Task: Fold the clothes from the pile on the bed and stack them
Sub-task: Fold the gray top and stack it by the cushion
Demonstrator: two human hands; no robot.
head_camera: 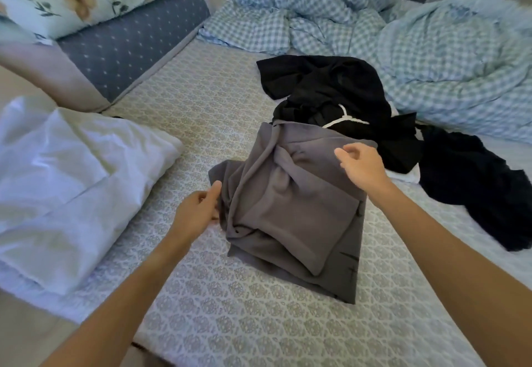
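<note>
Mid-fold on the grey garment (290,208) at centre bed, the left hand (198,211) pinches its nine o'clock edge while the right hand (361,165) hovers loosely curled, empty, over its one o'clock corner; next likely squaring, with the black pile (345,102) waiting at one o'clock.

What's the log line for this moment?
left hand: grips grey garment edge | right hand: open above it | black pile: unfolded, behind | white cloth: left

Rumpled grey garment (290,202); black pile (339,99) beyond
</note>
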